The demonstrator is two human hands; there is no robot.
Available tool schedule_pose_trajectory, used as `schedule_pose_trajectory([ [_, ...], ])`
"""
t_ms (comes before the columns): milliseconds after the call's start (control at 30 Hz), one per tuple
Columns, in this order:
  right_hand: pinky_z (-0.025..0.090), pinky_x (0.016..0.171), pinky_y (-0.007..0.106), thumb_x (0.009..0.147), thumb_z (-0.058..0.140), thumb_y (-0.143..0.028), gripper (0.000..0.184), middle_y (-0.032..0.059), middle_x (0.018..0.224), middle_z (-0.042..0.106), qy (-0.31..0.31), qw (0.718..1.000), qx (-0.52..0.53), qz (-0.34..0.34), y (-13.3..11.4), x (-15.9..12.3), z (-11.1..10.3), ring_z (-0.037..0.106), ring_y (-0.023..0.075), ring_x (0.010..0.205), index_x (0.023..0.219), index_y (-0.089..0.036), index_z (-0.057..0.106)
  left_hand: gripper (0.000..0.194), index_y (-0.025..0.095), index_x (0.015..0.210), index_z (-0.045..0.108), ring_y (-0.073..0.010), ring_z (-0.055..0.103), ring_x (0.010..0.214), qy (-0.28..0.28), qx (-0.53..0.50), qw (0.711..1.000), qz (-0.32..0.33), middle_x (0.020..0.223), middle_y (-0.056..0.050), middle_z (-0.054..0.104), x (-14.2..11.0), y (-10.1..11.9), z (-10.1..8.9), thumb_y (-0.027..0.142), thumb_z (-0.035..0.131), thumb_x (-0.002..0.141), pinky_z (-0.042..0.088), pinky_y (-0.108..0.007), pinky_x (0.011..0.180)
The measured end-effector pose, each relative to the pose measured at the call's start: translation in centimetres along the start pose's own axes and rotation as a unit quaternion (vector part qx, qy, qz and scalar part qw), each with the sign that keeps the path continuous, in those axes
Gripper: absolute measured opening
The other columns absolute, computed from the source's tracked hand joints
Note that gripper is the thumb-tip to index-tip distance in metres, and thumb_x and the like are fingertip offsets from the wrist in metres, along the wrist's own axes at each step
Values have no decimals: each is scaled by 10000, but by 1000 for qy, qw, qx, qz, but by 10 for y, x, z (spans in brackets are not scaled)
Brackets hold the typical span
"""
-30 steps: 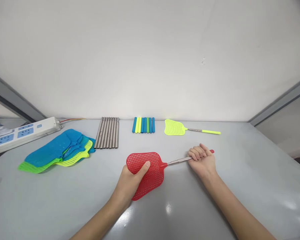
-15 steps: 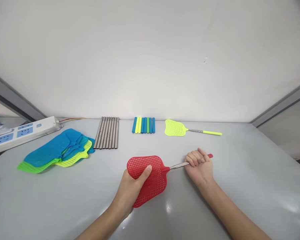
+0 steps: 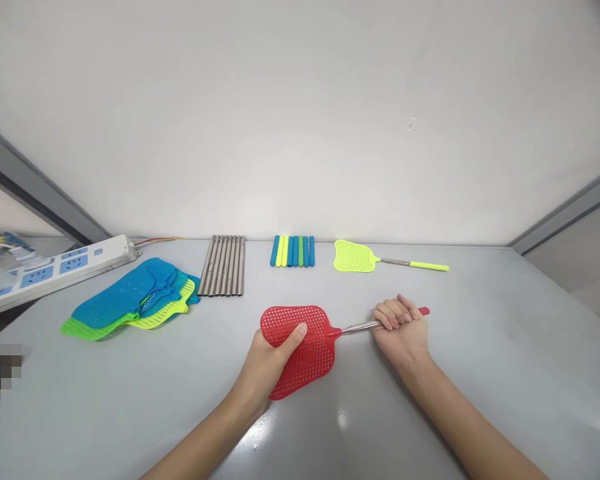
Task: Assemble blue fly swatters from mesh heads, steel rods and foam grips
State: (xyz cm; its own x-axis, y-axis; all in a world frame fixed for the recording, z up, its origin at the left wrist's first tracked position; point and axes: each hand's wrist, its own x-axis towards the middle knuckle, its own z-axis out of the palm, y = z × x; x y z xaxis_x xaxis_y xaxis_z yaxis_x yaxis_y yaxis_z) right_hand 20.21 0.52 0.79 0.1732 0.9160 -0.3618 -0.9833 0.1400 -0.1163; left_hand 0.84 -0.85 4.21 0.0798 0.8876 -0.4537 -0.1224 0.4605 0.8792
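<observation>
While left hand (image 3: 275,360) pinches its head | red swatter (image 3: 307,353) spans to gripping right hand (image 3: 401,328)

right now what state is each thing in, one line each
red swatter, head on rod, held in both hands
left hand, closed on its head
right hand, closed round its handle end
yellow swatter, assembled, lying down
metal rods, loose, lined up
coloured grips, loose, lined up
swatter heads, loose, heaped
power strip, on/off unclear
</observation>
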Motion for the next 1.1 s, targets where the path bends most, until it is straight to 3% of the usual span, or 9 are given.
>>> schedule_pose_trajectory([
  [167,201,293,207,708,401,-125,361,-75,368,152,-9,1000,-5,-19,2,-1,-2,164,75,321,468,-193,140,233,142,735,588,-208,617,675,26,28,998,43,714,-59,666,-1,-4,2,351,613,634,482,-318,654],
  [400,225,290,188,697,405,-126,376,-80,364,152,-49,996,-70,-37,0,1,-3,188,60,307,475,-190,109,240,141,748,594,-200,616,665,19,25,998,46,717,-59,666,-1,-5,4,351,613,635,480,-307,650],
  [633,214,287,191,705,403,-141,374,-79,367,146,-51,995,-71,-41,0,1,-5,181,63,309,476,-190,111,248,133,774,584,-205,614,702,15,13,999,42,763,-73,661,-3,-6,5,347,603,650,478,-314,669],
  [833,207,288,196,710,389,-142,369,-78,374,125,-44,997,-58,-41,3,2,-4,169,67,313,485,-191,101,298,128,834,588,-203,623,672,-37,-28,999,-15,776,-88,663,0,-1,0,360,610,648,482,-317,664],
  [1000,202,289,196,711,394,-152,373,-79,374,123,-44,995,-74,-48,5,1,-4,163,66,314,491,-189,95,314,128,845,598,-207,624,621,-32,-52,995,-77,754,-100,666,0,3,-1,348,634,624,492,-311,597],
  [1100,203,290,196,716,392,-156,371,-78,374,127,-50,994,-80,-46,4,1,-5,168,66,314,492,-190,99,317,130,838,595,-209,625,629,-41,-52,996,-67,746,-98,666,-1,0,-2,368,625,631,493,-310,599],
])
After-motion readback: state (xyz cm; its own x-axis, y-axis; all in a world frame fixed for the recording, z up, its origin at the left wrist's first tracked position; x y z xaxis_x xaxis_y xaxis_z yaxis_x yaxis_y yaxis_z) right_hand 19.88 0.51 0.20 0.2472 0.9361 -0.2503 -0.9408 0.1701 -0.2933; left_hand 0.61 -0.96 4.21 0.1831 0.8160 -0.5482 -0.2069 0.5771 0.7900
